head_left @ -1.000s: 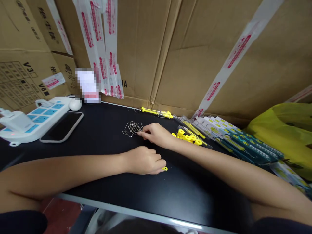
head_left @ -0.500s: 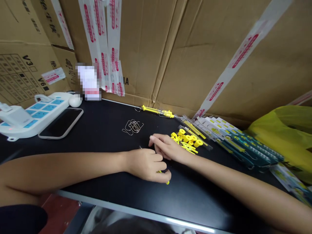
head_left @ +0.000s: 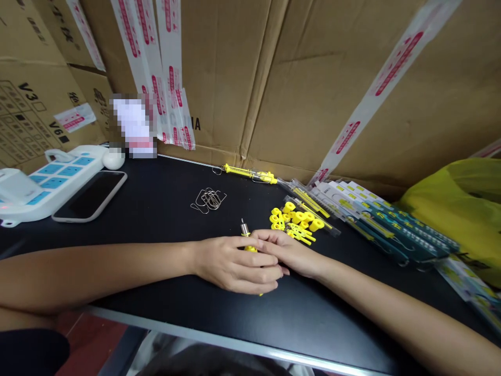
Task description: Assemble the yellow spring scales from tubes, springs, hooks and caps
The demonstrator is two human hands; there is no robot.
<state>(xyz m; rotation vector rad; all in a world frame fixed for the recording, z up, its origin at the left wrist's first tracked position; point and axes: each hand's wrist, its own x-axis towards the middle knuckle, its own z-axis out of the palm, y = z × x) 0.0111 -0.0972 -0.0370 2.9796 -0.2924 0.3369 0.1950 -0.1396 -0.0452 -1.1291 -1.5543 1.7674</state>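
1. Because your left hand (head_left: 238, 266) curls around the yellow piece (head_left: 251, 249) with its metal end upward, this end stays free of the fingers, which probably makes it easy to reach. The left grip is closed on the piece, near the middle of the black table (head_left: 156, 209).

2. Your right hand (head_left: 287, 250) comes from the right side, and its bent fingers meet the left ones beside the piece. This seems to steady the work from two sides. The fingers overlap, so I cannot tell if the right hand grips the piece or only touches it.

3. The metal end is a smooth, shiny cylinder with a thin tip; the yellow body looks like hard plastic.

4. Beyond your left hand, the thin wire hooks (head_left: 209, 200) lie tangled in one pile, bent and glossy, perhaps put there for a short reach.

5. Just beyond your right hand, the small yellow parts (head_left: 316, 225) are heaped together: some are round rings with a hole, others are narrow prongs.

6. At the far edge, a long yellow tool (head_left: 245, 171) rests by the cardboard (head_left: 219, 78), which is brown, creased and matt. Flat printed packs (head_left: 395, 230) overlap on the right.
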